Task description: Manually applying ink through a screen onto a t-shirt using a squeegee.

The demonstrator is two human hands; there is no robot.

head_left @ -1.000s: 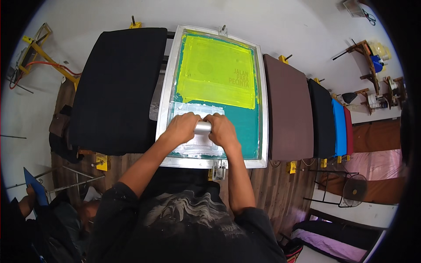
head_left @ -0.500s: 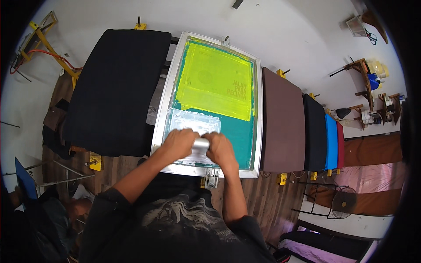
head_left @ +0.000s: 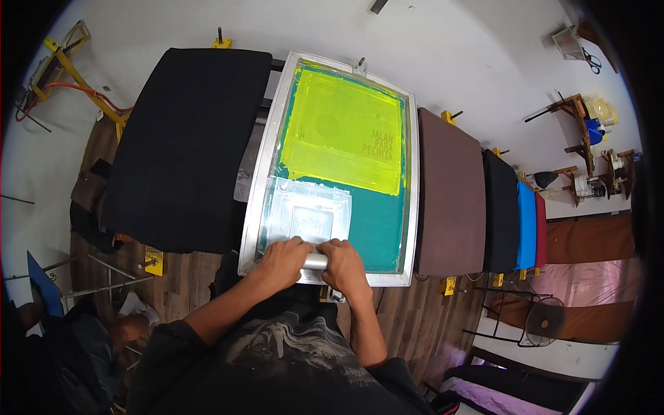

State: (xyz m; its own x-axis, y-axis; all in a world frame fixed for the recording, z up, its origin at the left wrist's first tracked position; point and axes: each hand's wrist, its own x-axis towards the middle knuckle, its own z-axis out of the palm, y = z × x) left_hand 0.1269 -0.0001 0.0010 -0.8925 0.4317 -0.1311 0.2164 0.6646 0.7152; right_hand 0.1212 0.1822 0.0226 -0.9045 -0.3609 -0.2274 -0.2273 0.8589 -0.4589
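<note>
A metal-framed printing screen lies flat in front of me, its mesh yellow-green at the far end and teal near me, with a pale whitish patch at the near left. My left hand and my right hand grip a silver squeegee handle side by side at the frame's near edge. The blade below is hidden by my fingers.
A black garment on a board lies left of the screen. To the right are a brown board, then black, blue and red ones. Yellow clamps sit on the wooden floor. Wooden shelves hang on the white wall.
Both hands have drawn the squeegee toward me, from the middle of the whitish patch to the screen's near edge. The patch now lies uncovered.
</note>
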